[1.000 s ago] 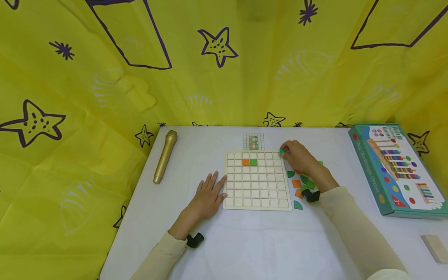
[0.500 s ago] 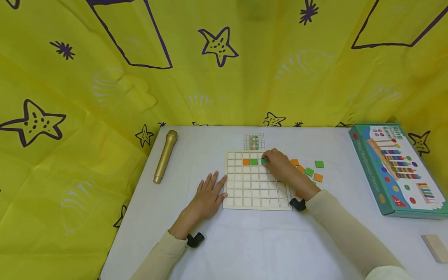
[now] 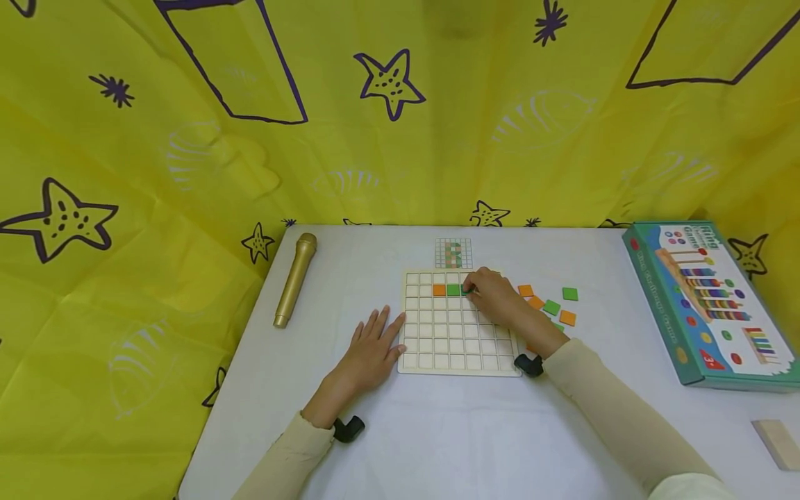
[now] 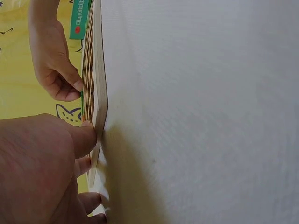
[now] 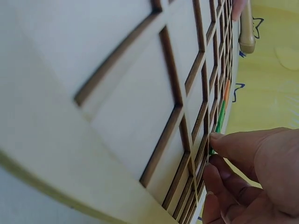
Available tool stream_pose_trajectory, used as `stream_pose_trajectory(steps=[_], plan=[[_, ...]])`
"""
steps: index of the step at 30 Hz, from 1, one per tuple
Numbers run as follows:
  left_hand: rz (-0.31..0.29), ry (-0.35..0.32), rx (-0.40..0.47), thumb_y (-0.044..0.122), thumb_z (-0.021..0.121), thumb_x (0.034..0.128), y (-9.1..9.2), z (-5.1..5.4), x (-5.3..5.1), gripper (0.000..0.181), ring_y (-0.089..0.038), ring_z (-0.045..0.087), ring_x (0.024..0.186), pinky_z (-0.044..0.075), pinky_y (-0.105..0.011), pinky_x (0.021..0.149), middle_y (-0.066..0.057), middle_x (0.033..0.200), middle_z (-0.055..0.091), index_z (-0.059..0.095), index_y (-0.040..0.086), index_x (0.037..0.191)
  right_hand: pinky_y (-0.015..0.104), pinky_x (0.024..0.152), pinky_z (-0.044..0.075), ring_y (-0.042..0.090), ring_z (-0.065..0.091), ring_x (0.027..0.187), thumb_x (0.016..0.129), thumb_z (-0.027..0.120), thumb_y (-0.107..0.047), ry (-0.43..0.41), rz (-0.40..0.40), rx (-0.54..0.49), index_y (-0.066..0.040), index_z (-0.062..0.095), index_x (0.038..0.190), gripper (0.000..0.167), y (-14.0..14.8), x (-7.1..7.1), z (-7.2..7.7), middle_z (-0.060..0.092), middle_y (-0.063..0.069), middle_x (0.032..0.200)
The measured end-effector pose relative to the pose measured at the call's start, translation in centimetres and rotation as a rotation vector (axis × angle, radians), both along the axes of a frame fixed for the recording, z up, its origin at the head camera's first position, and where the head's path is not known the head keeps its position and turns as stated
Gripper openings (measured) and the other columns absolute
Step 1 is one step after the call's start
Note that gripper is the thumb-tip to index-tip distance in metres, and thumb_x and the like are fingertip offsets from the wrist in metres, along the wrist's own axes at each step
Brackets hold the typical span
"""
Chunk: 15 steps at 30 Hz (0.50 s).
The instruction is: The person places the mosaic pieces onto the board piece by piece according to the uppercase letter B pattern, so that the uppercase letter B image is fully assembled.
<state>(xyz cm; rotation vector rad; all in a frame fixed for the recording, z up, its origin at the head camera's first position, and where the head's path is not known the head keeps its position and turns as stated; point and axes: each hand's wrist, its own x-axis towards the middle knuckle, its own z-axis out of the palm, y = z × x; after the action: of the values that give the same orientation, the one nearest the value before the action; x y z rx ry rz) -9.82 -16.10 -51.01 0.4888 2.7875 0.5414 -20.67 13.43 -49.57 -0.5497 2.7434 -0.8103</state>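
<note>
A pale wooden grid board (image 3: 459, 340) lies on the white table. In its second row an orange square tile (image 3: 439, 289) sits beside a green square tile (image 3: 453, 289). My right hand (image 3: 496, 295) pinches a small dark green piece (image 3: 465, 289) between thumb and fingers, at the cell just right of the green tile; its shape is mostly hidden. In the right wrist view the thumb and fingertips are down at the grid. My left hand (image 3: 369, 354) rests with spread fingers at the board's left edge, thumb touching the rim in the left wrist view.
A small printed pattern card (image 3: 453, 253) lies behind the board. Loose orange and green tiles (image 3: 551, 307) are scattered right of it, some hidden by the right arm. A gold microphone (image 3: 296, 280) lies left, a boxed game (image 3: 712, 305) right, a wooden block (image 3: 777, 444) front right.
My right hand has carried the dark green piece leftward from the board's top right corner to the second row, then shifted slightly further left. The left hand has stayed put.
</note>
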Motion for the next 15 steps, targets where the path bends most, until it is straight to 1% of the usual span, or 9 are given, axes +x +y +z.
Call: stream_pose_trajectory(steps=[3, 8, 11, 15], plan=[[0.002, 0.004, -0.002, 0.039, 0.045, 0.1137, 0.0, 0.0, 0.0, 0.061, -0.042, 0.01, 0.163, 0.015, -0.067, 0.126, -0.018, 0.176, 0.015, 0.028, 0.02, 0.169, 0.056, 0.098, 0.045, 0.035, 0.059, 0.109, 0.105, 0.065, -0.009, 0.005, 0.01, 0.001, -0.006, 0.069, 0.112, 0.009, 0.1, 0.1, 0.1, 0.063, 0.015, 0.118], [0.001, 0.003, 0.002, 0.039, 0.045, 0.1137, 0.0, 0.0, 0.0, 0.061, -0.043, 0.01, 0.163, 0.014, -0.067, 0.126, -0.018, 0.176, 0.015, 0.028, 0.02, 0.169, 0.06, 0.1, 0.044, 0.037, 0.06, 0.115, 0.105, 0.066, -0.012, 0.007, 0.017, -0.011, -0.005, 0.07, 0.118, 0.015, 1.0, 0.0, 0.5, 0.063, 0.017, 0.124], [0.001, 0.002, 0.004, 0.039, 0.045, 0.1137, 0.1, 0.0, 0.0, 0.061, -0.043, 0.01, 0.163, 0.014, -0.067, 0.126, -0.018, 0.176, 0.014, 0.028, 0.02, 0.169, 0.063, 0.104, 0.042, 0.04, 0.058, 0.122, 0.105, 0.065, -0.014, -0.003, -0.012, -0.019, -0.003, 0.069, 0.123, 0.021, 2.3, -0.2, 1.0, 0.061, 0.02, 0.129], [0.001, -0.002, -0.002, 0.039, 0.045, 0.1137, 0.1, -0.1, 0.0, 0.061, -0.042, 0.01, 0.163, 0.014, -0.067, 0.126, -0.018, 0.176, 0.014, 0.027, 0.02, 0.169, 0.063, 0.106, 0.043, 0.043, 0.056, 0.122, 0.106, 0.063, -0.015, -0.044, -0.073, -0.015, 0.001, 0.066, 0.129, 0.028, 4.9, -0.7, 1.6, 0.057, 0.026, 0.133]])
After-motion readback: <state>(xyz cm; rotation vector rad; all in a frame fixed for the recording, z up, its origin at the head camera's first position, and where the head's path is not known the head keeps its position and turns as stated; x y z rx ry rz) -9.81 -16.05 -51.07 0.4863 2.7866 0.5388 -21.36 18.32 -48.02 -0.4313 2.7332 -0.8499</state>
